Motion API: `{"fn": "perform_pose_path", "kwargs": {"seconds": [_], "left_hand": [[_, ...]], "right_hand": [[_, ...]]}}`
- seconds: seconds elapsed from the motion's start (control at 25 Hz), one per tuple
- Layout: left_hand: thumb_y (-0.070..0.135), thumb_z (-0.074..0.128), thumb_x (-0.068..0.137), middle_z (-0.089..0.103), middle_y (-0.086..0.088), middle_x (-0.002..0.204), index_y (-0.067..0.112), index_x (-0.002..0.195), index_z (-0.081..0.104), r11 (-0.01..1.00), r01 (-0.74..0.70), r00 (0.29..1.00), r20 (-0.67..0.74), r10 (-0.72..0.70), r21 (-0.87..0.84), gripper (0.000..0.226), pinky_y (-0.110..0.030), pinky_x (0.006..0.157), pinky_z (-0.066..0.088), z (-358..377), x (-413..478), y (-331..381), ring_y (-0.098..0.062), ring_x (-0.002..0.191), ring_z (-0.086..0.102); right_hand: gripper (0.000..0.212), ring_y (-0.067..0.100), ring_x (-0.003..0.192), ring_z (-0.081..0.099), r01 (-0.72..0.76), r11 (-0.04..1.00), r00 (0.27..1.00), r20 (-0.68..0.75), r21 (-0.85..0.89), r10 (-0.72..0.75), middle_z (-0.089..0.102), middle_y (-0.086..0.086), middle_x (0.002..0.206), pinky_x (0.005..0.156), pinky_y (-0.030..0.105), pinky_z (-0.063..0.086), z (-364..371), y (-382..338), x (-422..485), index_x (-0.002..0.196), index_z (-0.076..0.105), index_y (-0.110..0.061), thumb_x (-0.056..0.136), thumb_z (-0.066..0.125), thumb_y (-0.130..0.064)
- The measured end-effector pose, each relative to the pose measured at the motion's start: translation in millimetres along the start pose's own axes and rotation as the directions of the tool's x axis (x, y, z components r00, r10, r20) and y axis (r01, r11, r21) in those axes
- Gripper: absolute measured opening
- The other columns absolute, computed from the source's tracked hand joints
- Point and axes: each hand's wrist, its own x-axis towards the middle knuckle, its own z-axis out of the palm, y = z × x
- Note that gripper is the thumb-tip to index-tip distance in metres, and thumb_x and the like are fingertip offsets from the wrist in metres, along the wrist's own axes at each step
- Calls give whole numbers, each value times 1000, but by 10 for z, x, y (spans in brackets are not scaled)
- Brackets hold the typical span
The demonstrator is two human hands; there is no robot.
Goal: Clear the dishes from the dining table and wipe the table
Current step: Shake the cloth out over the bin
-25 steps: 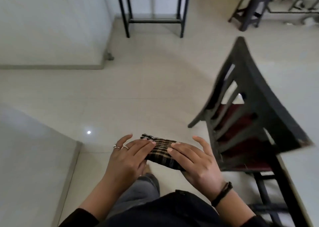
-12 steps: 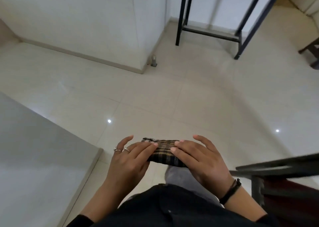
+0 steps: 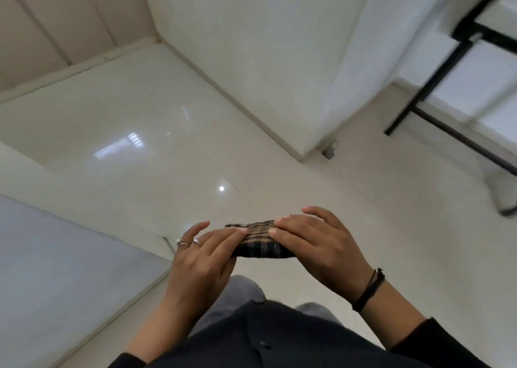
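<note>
Cloth: folded checked cloth (image 3: 258, 241), dark with tan stripes, held flat in the air in front of the body, above the floor and touching nothing but the two hands.
Left hand (image 3: 201, 258): clamped on the cloth's left end, fingers laid across the top, thumb out of sight beneath; outermost finger lifted clear of the fabric.
Right hand (image 3: 316, 244): clamped on the right end in the same way, fingers spread over the top, fingertips close to those of the left near the middle of the cloth.
Rings (image 3: 188, 243): two, silver, on the left hand.
Wristband (image 3: 369, 289): thin and black, round the right wrist.
Clothing: dark long-sleeved top (image 3: 279, 339) at the bottom edge, grey trousers (image 3: 232, 292) showing just below the hands.
Floor (image 3: 140, 143): glossy pale tiles, bright reflections of light on them.
Wall (image 3: 265, 45): white, jutting out to a corner at upper centre, a small fitting (image 3: 330, 150) at its foot.
Metal frame (image 3: 436, 68): black, blurred, standing on the floor at upper right, well apart from the hands.
Pale surface (image 3: 56, 269): flat and grey-white, at lower left, its edge running diagonally beside the left forearm; cannot tell what it belongs to.
</note>
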Motion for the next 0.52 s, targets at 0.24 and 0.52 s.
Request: {"fn": "perform_pose_path", "kwargs": {"seconds": [0.24, 0.52], "left_hand": [[15, 53, 92, 72, -1, 103, 11, 106, 72, 952, 212, 975, -118, -190, 219, 24, -44, 93, 46, 306, 658, -1231, -16, 89, 70], [15, 52, 94, 71, 0, 109, 12, 109, 70, 894, 315, 947, -175, -271, 319, 24, -45, 95, 45, 337, 1740, -2971, -17, 96, 69]], "right_hand": [[25, 17, 108, 63, 273, 951, 962, -30, 143, -271, 68, 4, 116, 100, 40, 44, 1203, 1117, 1472, 116, 66, -15, 91, 65, -12], [35, 17, 110, 62, 353, 891, 935, -69, 284, -348, 67, 4, 120, 103, 38, 42, 2338, 1950, 3306, 126, 56, -18, 93, 61, -8]]}}
